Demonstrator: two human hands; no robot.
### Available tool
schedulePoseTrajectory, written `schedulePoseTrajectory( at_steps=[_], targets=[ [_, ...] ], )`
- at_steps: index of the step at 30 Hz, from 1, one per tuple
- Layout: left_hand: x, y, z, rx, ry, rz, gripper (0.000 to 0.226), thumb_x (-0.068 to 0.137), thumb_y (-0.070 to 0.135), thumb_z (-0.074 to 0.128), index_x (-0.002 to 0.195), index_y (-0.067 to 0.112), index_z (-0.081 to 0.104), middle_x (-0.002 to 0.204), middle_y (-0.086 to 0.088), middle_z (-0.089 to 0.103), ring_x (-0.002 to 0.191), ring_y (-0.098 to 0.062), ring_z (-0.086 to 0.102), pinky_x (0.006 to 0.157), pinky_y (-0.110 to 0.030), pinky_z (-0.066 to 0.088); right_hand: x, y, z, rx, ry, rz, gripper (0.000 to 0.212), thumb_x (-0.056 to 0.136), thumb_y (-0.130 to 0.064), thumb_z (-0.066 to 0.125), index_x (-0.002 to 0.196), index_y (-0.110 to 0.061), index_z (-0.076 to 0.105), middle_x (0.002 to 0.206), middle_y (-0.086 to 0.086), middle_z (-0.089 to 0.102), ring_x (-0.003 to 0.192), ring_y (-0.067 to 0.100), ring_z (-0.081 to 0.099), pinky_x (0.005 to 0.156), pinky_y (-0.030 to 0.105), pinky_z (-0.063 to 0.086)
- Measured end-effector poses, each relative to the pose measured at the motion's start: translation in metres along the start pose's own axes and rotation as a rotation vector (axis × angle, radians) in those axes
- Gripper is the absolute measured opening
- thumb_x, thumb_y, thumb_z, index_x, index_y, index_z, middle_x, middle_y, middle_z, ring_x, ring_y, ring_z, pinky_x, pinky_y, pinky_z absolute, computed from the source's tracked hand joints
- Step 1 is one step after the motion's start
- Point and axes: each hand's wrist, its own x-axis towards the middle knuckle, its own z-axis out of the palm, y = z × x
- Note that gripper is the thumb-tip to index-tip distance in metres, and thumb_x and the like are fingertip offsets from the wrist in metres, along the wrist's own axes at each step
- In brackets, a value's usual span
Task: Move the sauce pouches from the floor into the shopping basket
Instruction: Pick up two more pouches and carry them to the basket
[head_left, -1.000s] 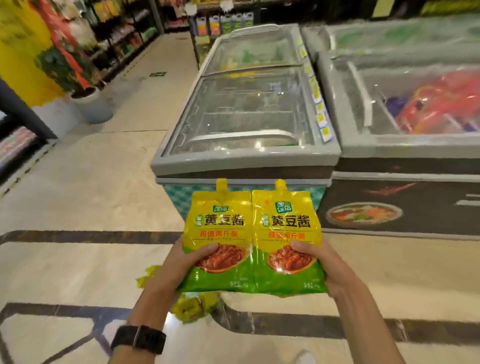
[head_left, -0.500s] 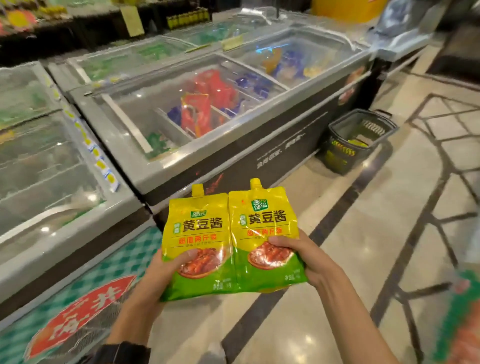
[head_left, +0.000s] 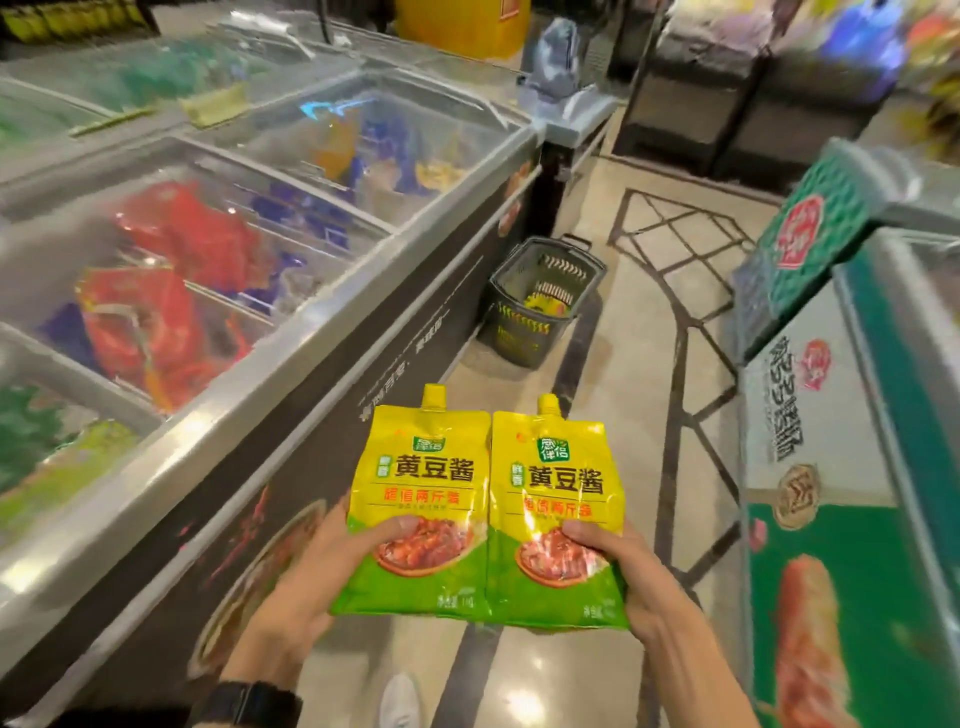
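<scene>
View: head, single, wide-angle; edges bowed and blurred.
Position: worn on the person, above the freezer tops, in a shop aisle.
Facing: forward and down along the floor (head_left: 644, 364).
Near, bottom centre: left hand (head_left: 317, 582) and right hand (head_left: 644, 582), close to the lens, holding left pouch (head_left: 421, 499) and right pouch (head_left: 558, 519); shoe (head_left: 400, 701) at the bottom edge.
Left: chest freezers (head_left: 291, 353) receding.
Right: green freezer (head_left: 841, 571), cut by the frame.
Far centre: shopping basket (head_left: 519, 332).
</scene>
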Motion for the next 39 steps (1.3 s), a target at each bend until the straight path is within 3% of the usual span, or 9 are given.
schedulePoseTrajectory(
  at_steps=[2, 6, 11, 15, 18, 20, 25, 31, 39],
  targets=[
    [0.035, 0.019, 0.0, 0.009, -0.022, -0.009, 0.115, 0.019, 0.049, 0.1, 0.122, 0.011, 0.065, 0.106, -0.015, 0.077, 0.09, -0.03, 0.076, 0.07, -0.037, 0.062, 0.024, -0.014, 0.001, 0.012, 0.02, -0.016, 0.097, 0.026, -0.027, 0.1, 0.114, -0.007, 0.066, 0.107, 0.022, 0.073, 0.084, 0.036, 0.074, 0.065, 0.042, 0.061],
    [0.092, 0.053, 0.005, 0.028, -0.099, -0.015, 0.116, 0.019, 0.047, 0.101, 0.123, 0.012, 0.064, 0.105, -0.015, 0.077, 0.088, -0.029, 0.076, 0.063, -0.035, 0.061, 0.067, -0.038, -0.001, 0.069, 0.046, -0.043, 0.102, 0.022, -0.03, 0.101, 0.115, -0.006, 0.066, 0.107, 0.022, 0.073, 0.084, 0.035, 0.074, 0.065, 0.042, 0.061],
    [0.17, 0.079, 0.016, 0.081, -0.138, -0.048, 0.117, 0.021, 0.049, 0.1, 0.125, 0.013, 0.062, 0.11, -0.015, 0.075, 0.099, -0.035, 0.073, 0.08, -0.046, 0.061, 0.13, -0.066, -0.016, 0.11, 0.099, -0.033, 0.11, 0.025, -0.03, 0.1, 0.124, -0.004, 0.062, 0.112, 0.023, 0.071, 0.089, 0.037, 0.073, 0.07, 0.044, 0.061],
    [0.243, 0.1, 0.035, 0.132, -0.113, -0.077, 0.118, 0.013, 0.053, 0.099, 0.119, 0.016, 0.063, 0.104, -0.013, 0.077, 0.093, -0.033, 0.075, 0.077, -0.044, 0.059, 0.185, -0.1, -0.038, 0.123, 0.119, -0.029, 0.11, 0.023, -0.03, 0.1, 0.123, -0.006, 0.062, 0.112, 0.023, 0.071, 0.091, 0.038, 0.072, 0.072, 0.045, 0.061],
    [0.298, 0.119, 0.057, 0.158, -0.106, -0.096, 0.125, 0.013, 0.052, 0.1, 0.125, 0.013, 0.06, 0.105, -0.014, 0.077, 0.094, -0.036, 0.074, 0.085, -0.051, 0.058, 0.228, -0.131, -0.061, 0.129, 0.139, -0.027, 0.111, 0.023, -0.03, 0.101, 0.124, -0.005, 0.061, 0.112, 0.022, 0.071, 0.095, 0.04, 0.071, 0.079, 0.049, 0.06],
    [0.328, 0.136, 0.074, 0.155, -0.145, -0.085, 0.122, 0.019, 0.051, 0.1, 0.127, 0.013, 0.059, 0.109, -0.014, 0.076, 0.097, -0.037, 0.074, 0.089, -0.053, 0.057, 0.254, -0.155, -0.074, 0.126, 0.128, -0.024, 0.109, 0.021, -0.031, 0.101, 0.12, -0.007, 0.063, 0.111, 0.022, 0.072, 0.095, 0.039, 0.071, 0.077, 0.049, 0.06],
    [0.397, 0.173, 0.106, 0.137, -0.2, -0.081, 0.113, 0.028, 0.049, 0.1, 0.126, 0.012, 0.059, 0.111, -0.014, 0.075, 0.098, -0.035, 0.074, 0.075, -0.04, 0.061, 0.316, -0.21, -0.098, 0.148, 0.101, -0.009, 0.11, 0.012, -0.031, 0.1, 0.115, -0.009, 0.065, 0.106, 0.02, 0.073, 0.086, 0.034, 0.074, 0.067, 0.044, 0.062],
    [0.497, 0.205, 0.122, 0.14, -0.232, -0.132, 0.11, 0.032, 0.044, 0.101, 0.128, 0.011, 0.06, 0.114, -0.017, 0.074, 0.101, -0.039, 0.072, 0.077, -0.045, 0.061, 0.397, -0.259, -0.117, 0.19, 0.115, -0.012, 0.113, 0.008, -0.028, 0.1, 0.113, -0.008, 0.064, 0.101, 0.02, 0.075, 0.081, 0.034, 0.075, 0.058, 0.04, 0.06],
    [0.66, 0.259, 0.135, 0.203, -0.277, -0.175, 0.116, 0.022, 0.047, 0.101, 0.125, 0.016, 0.06, 0.109, -0.013, 0.076, 0.097, -0.034, 0.074, 0.081, -0.044, 0.058, 0.526, -0.323, -0.13, 0.241, 0.247, 0.026, 0.12, 0.013, -0.025, 0.101, 0.125, -0.009, 0.059, 0.111, 0.022, 0.072, 0.094, 0.039, 0.072, 0.067, 0.047, 0.06]
  ],
)
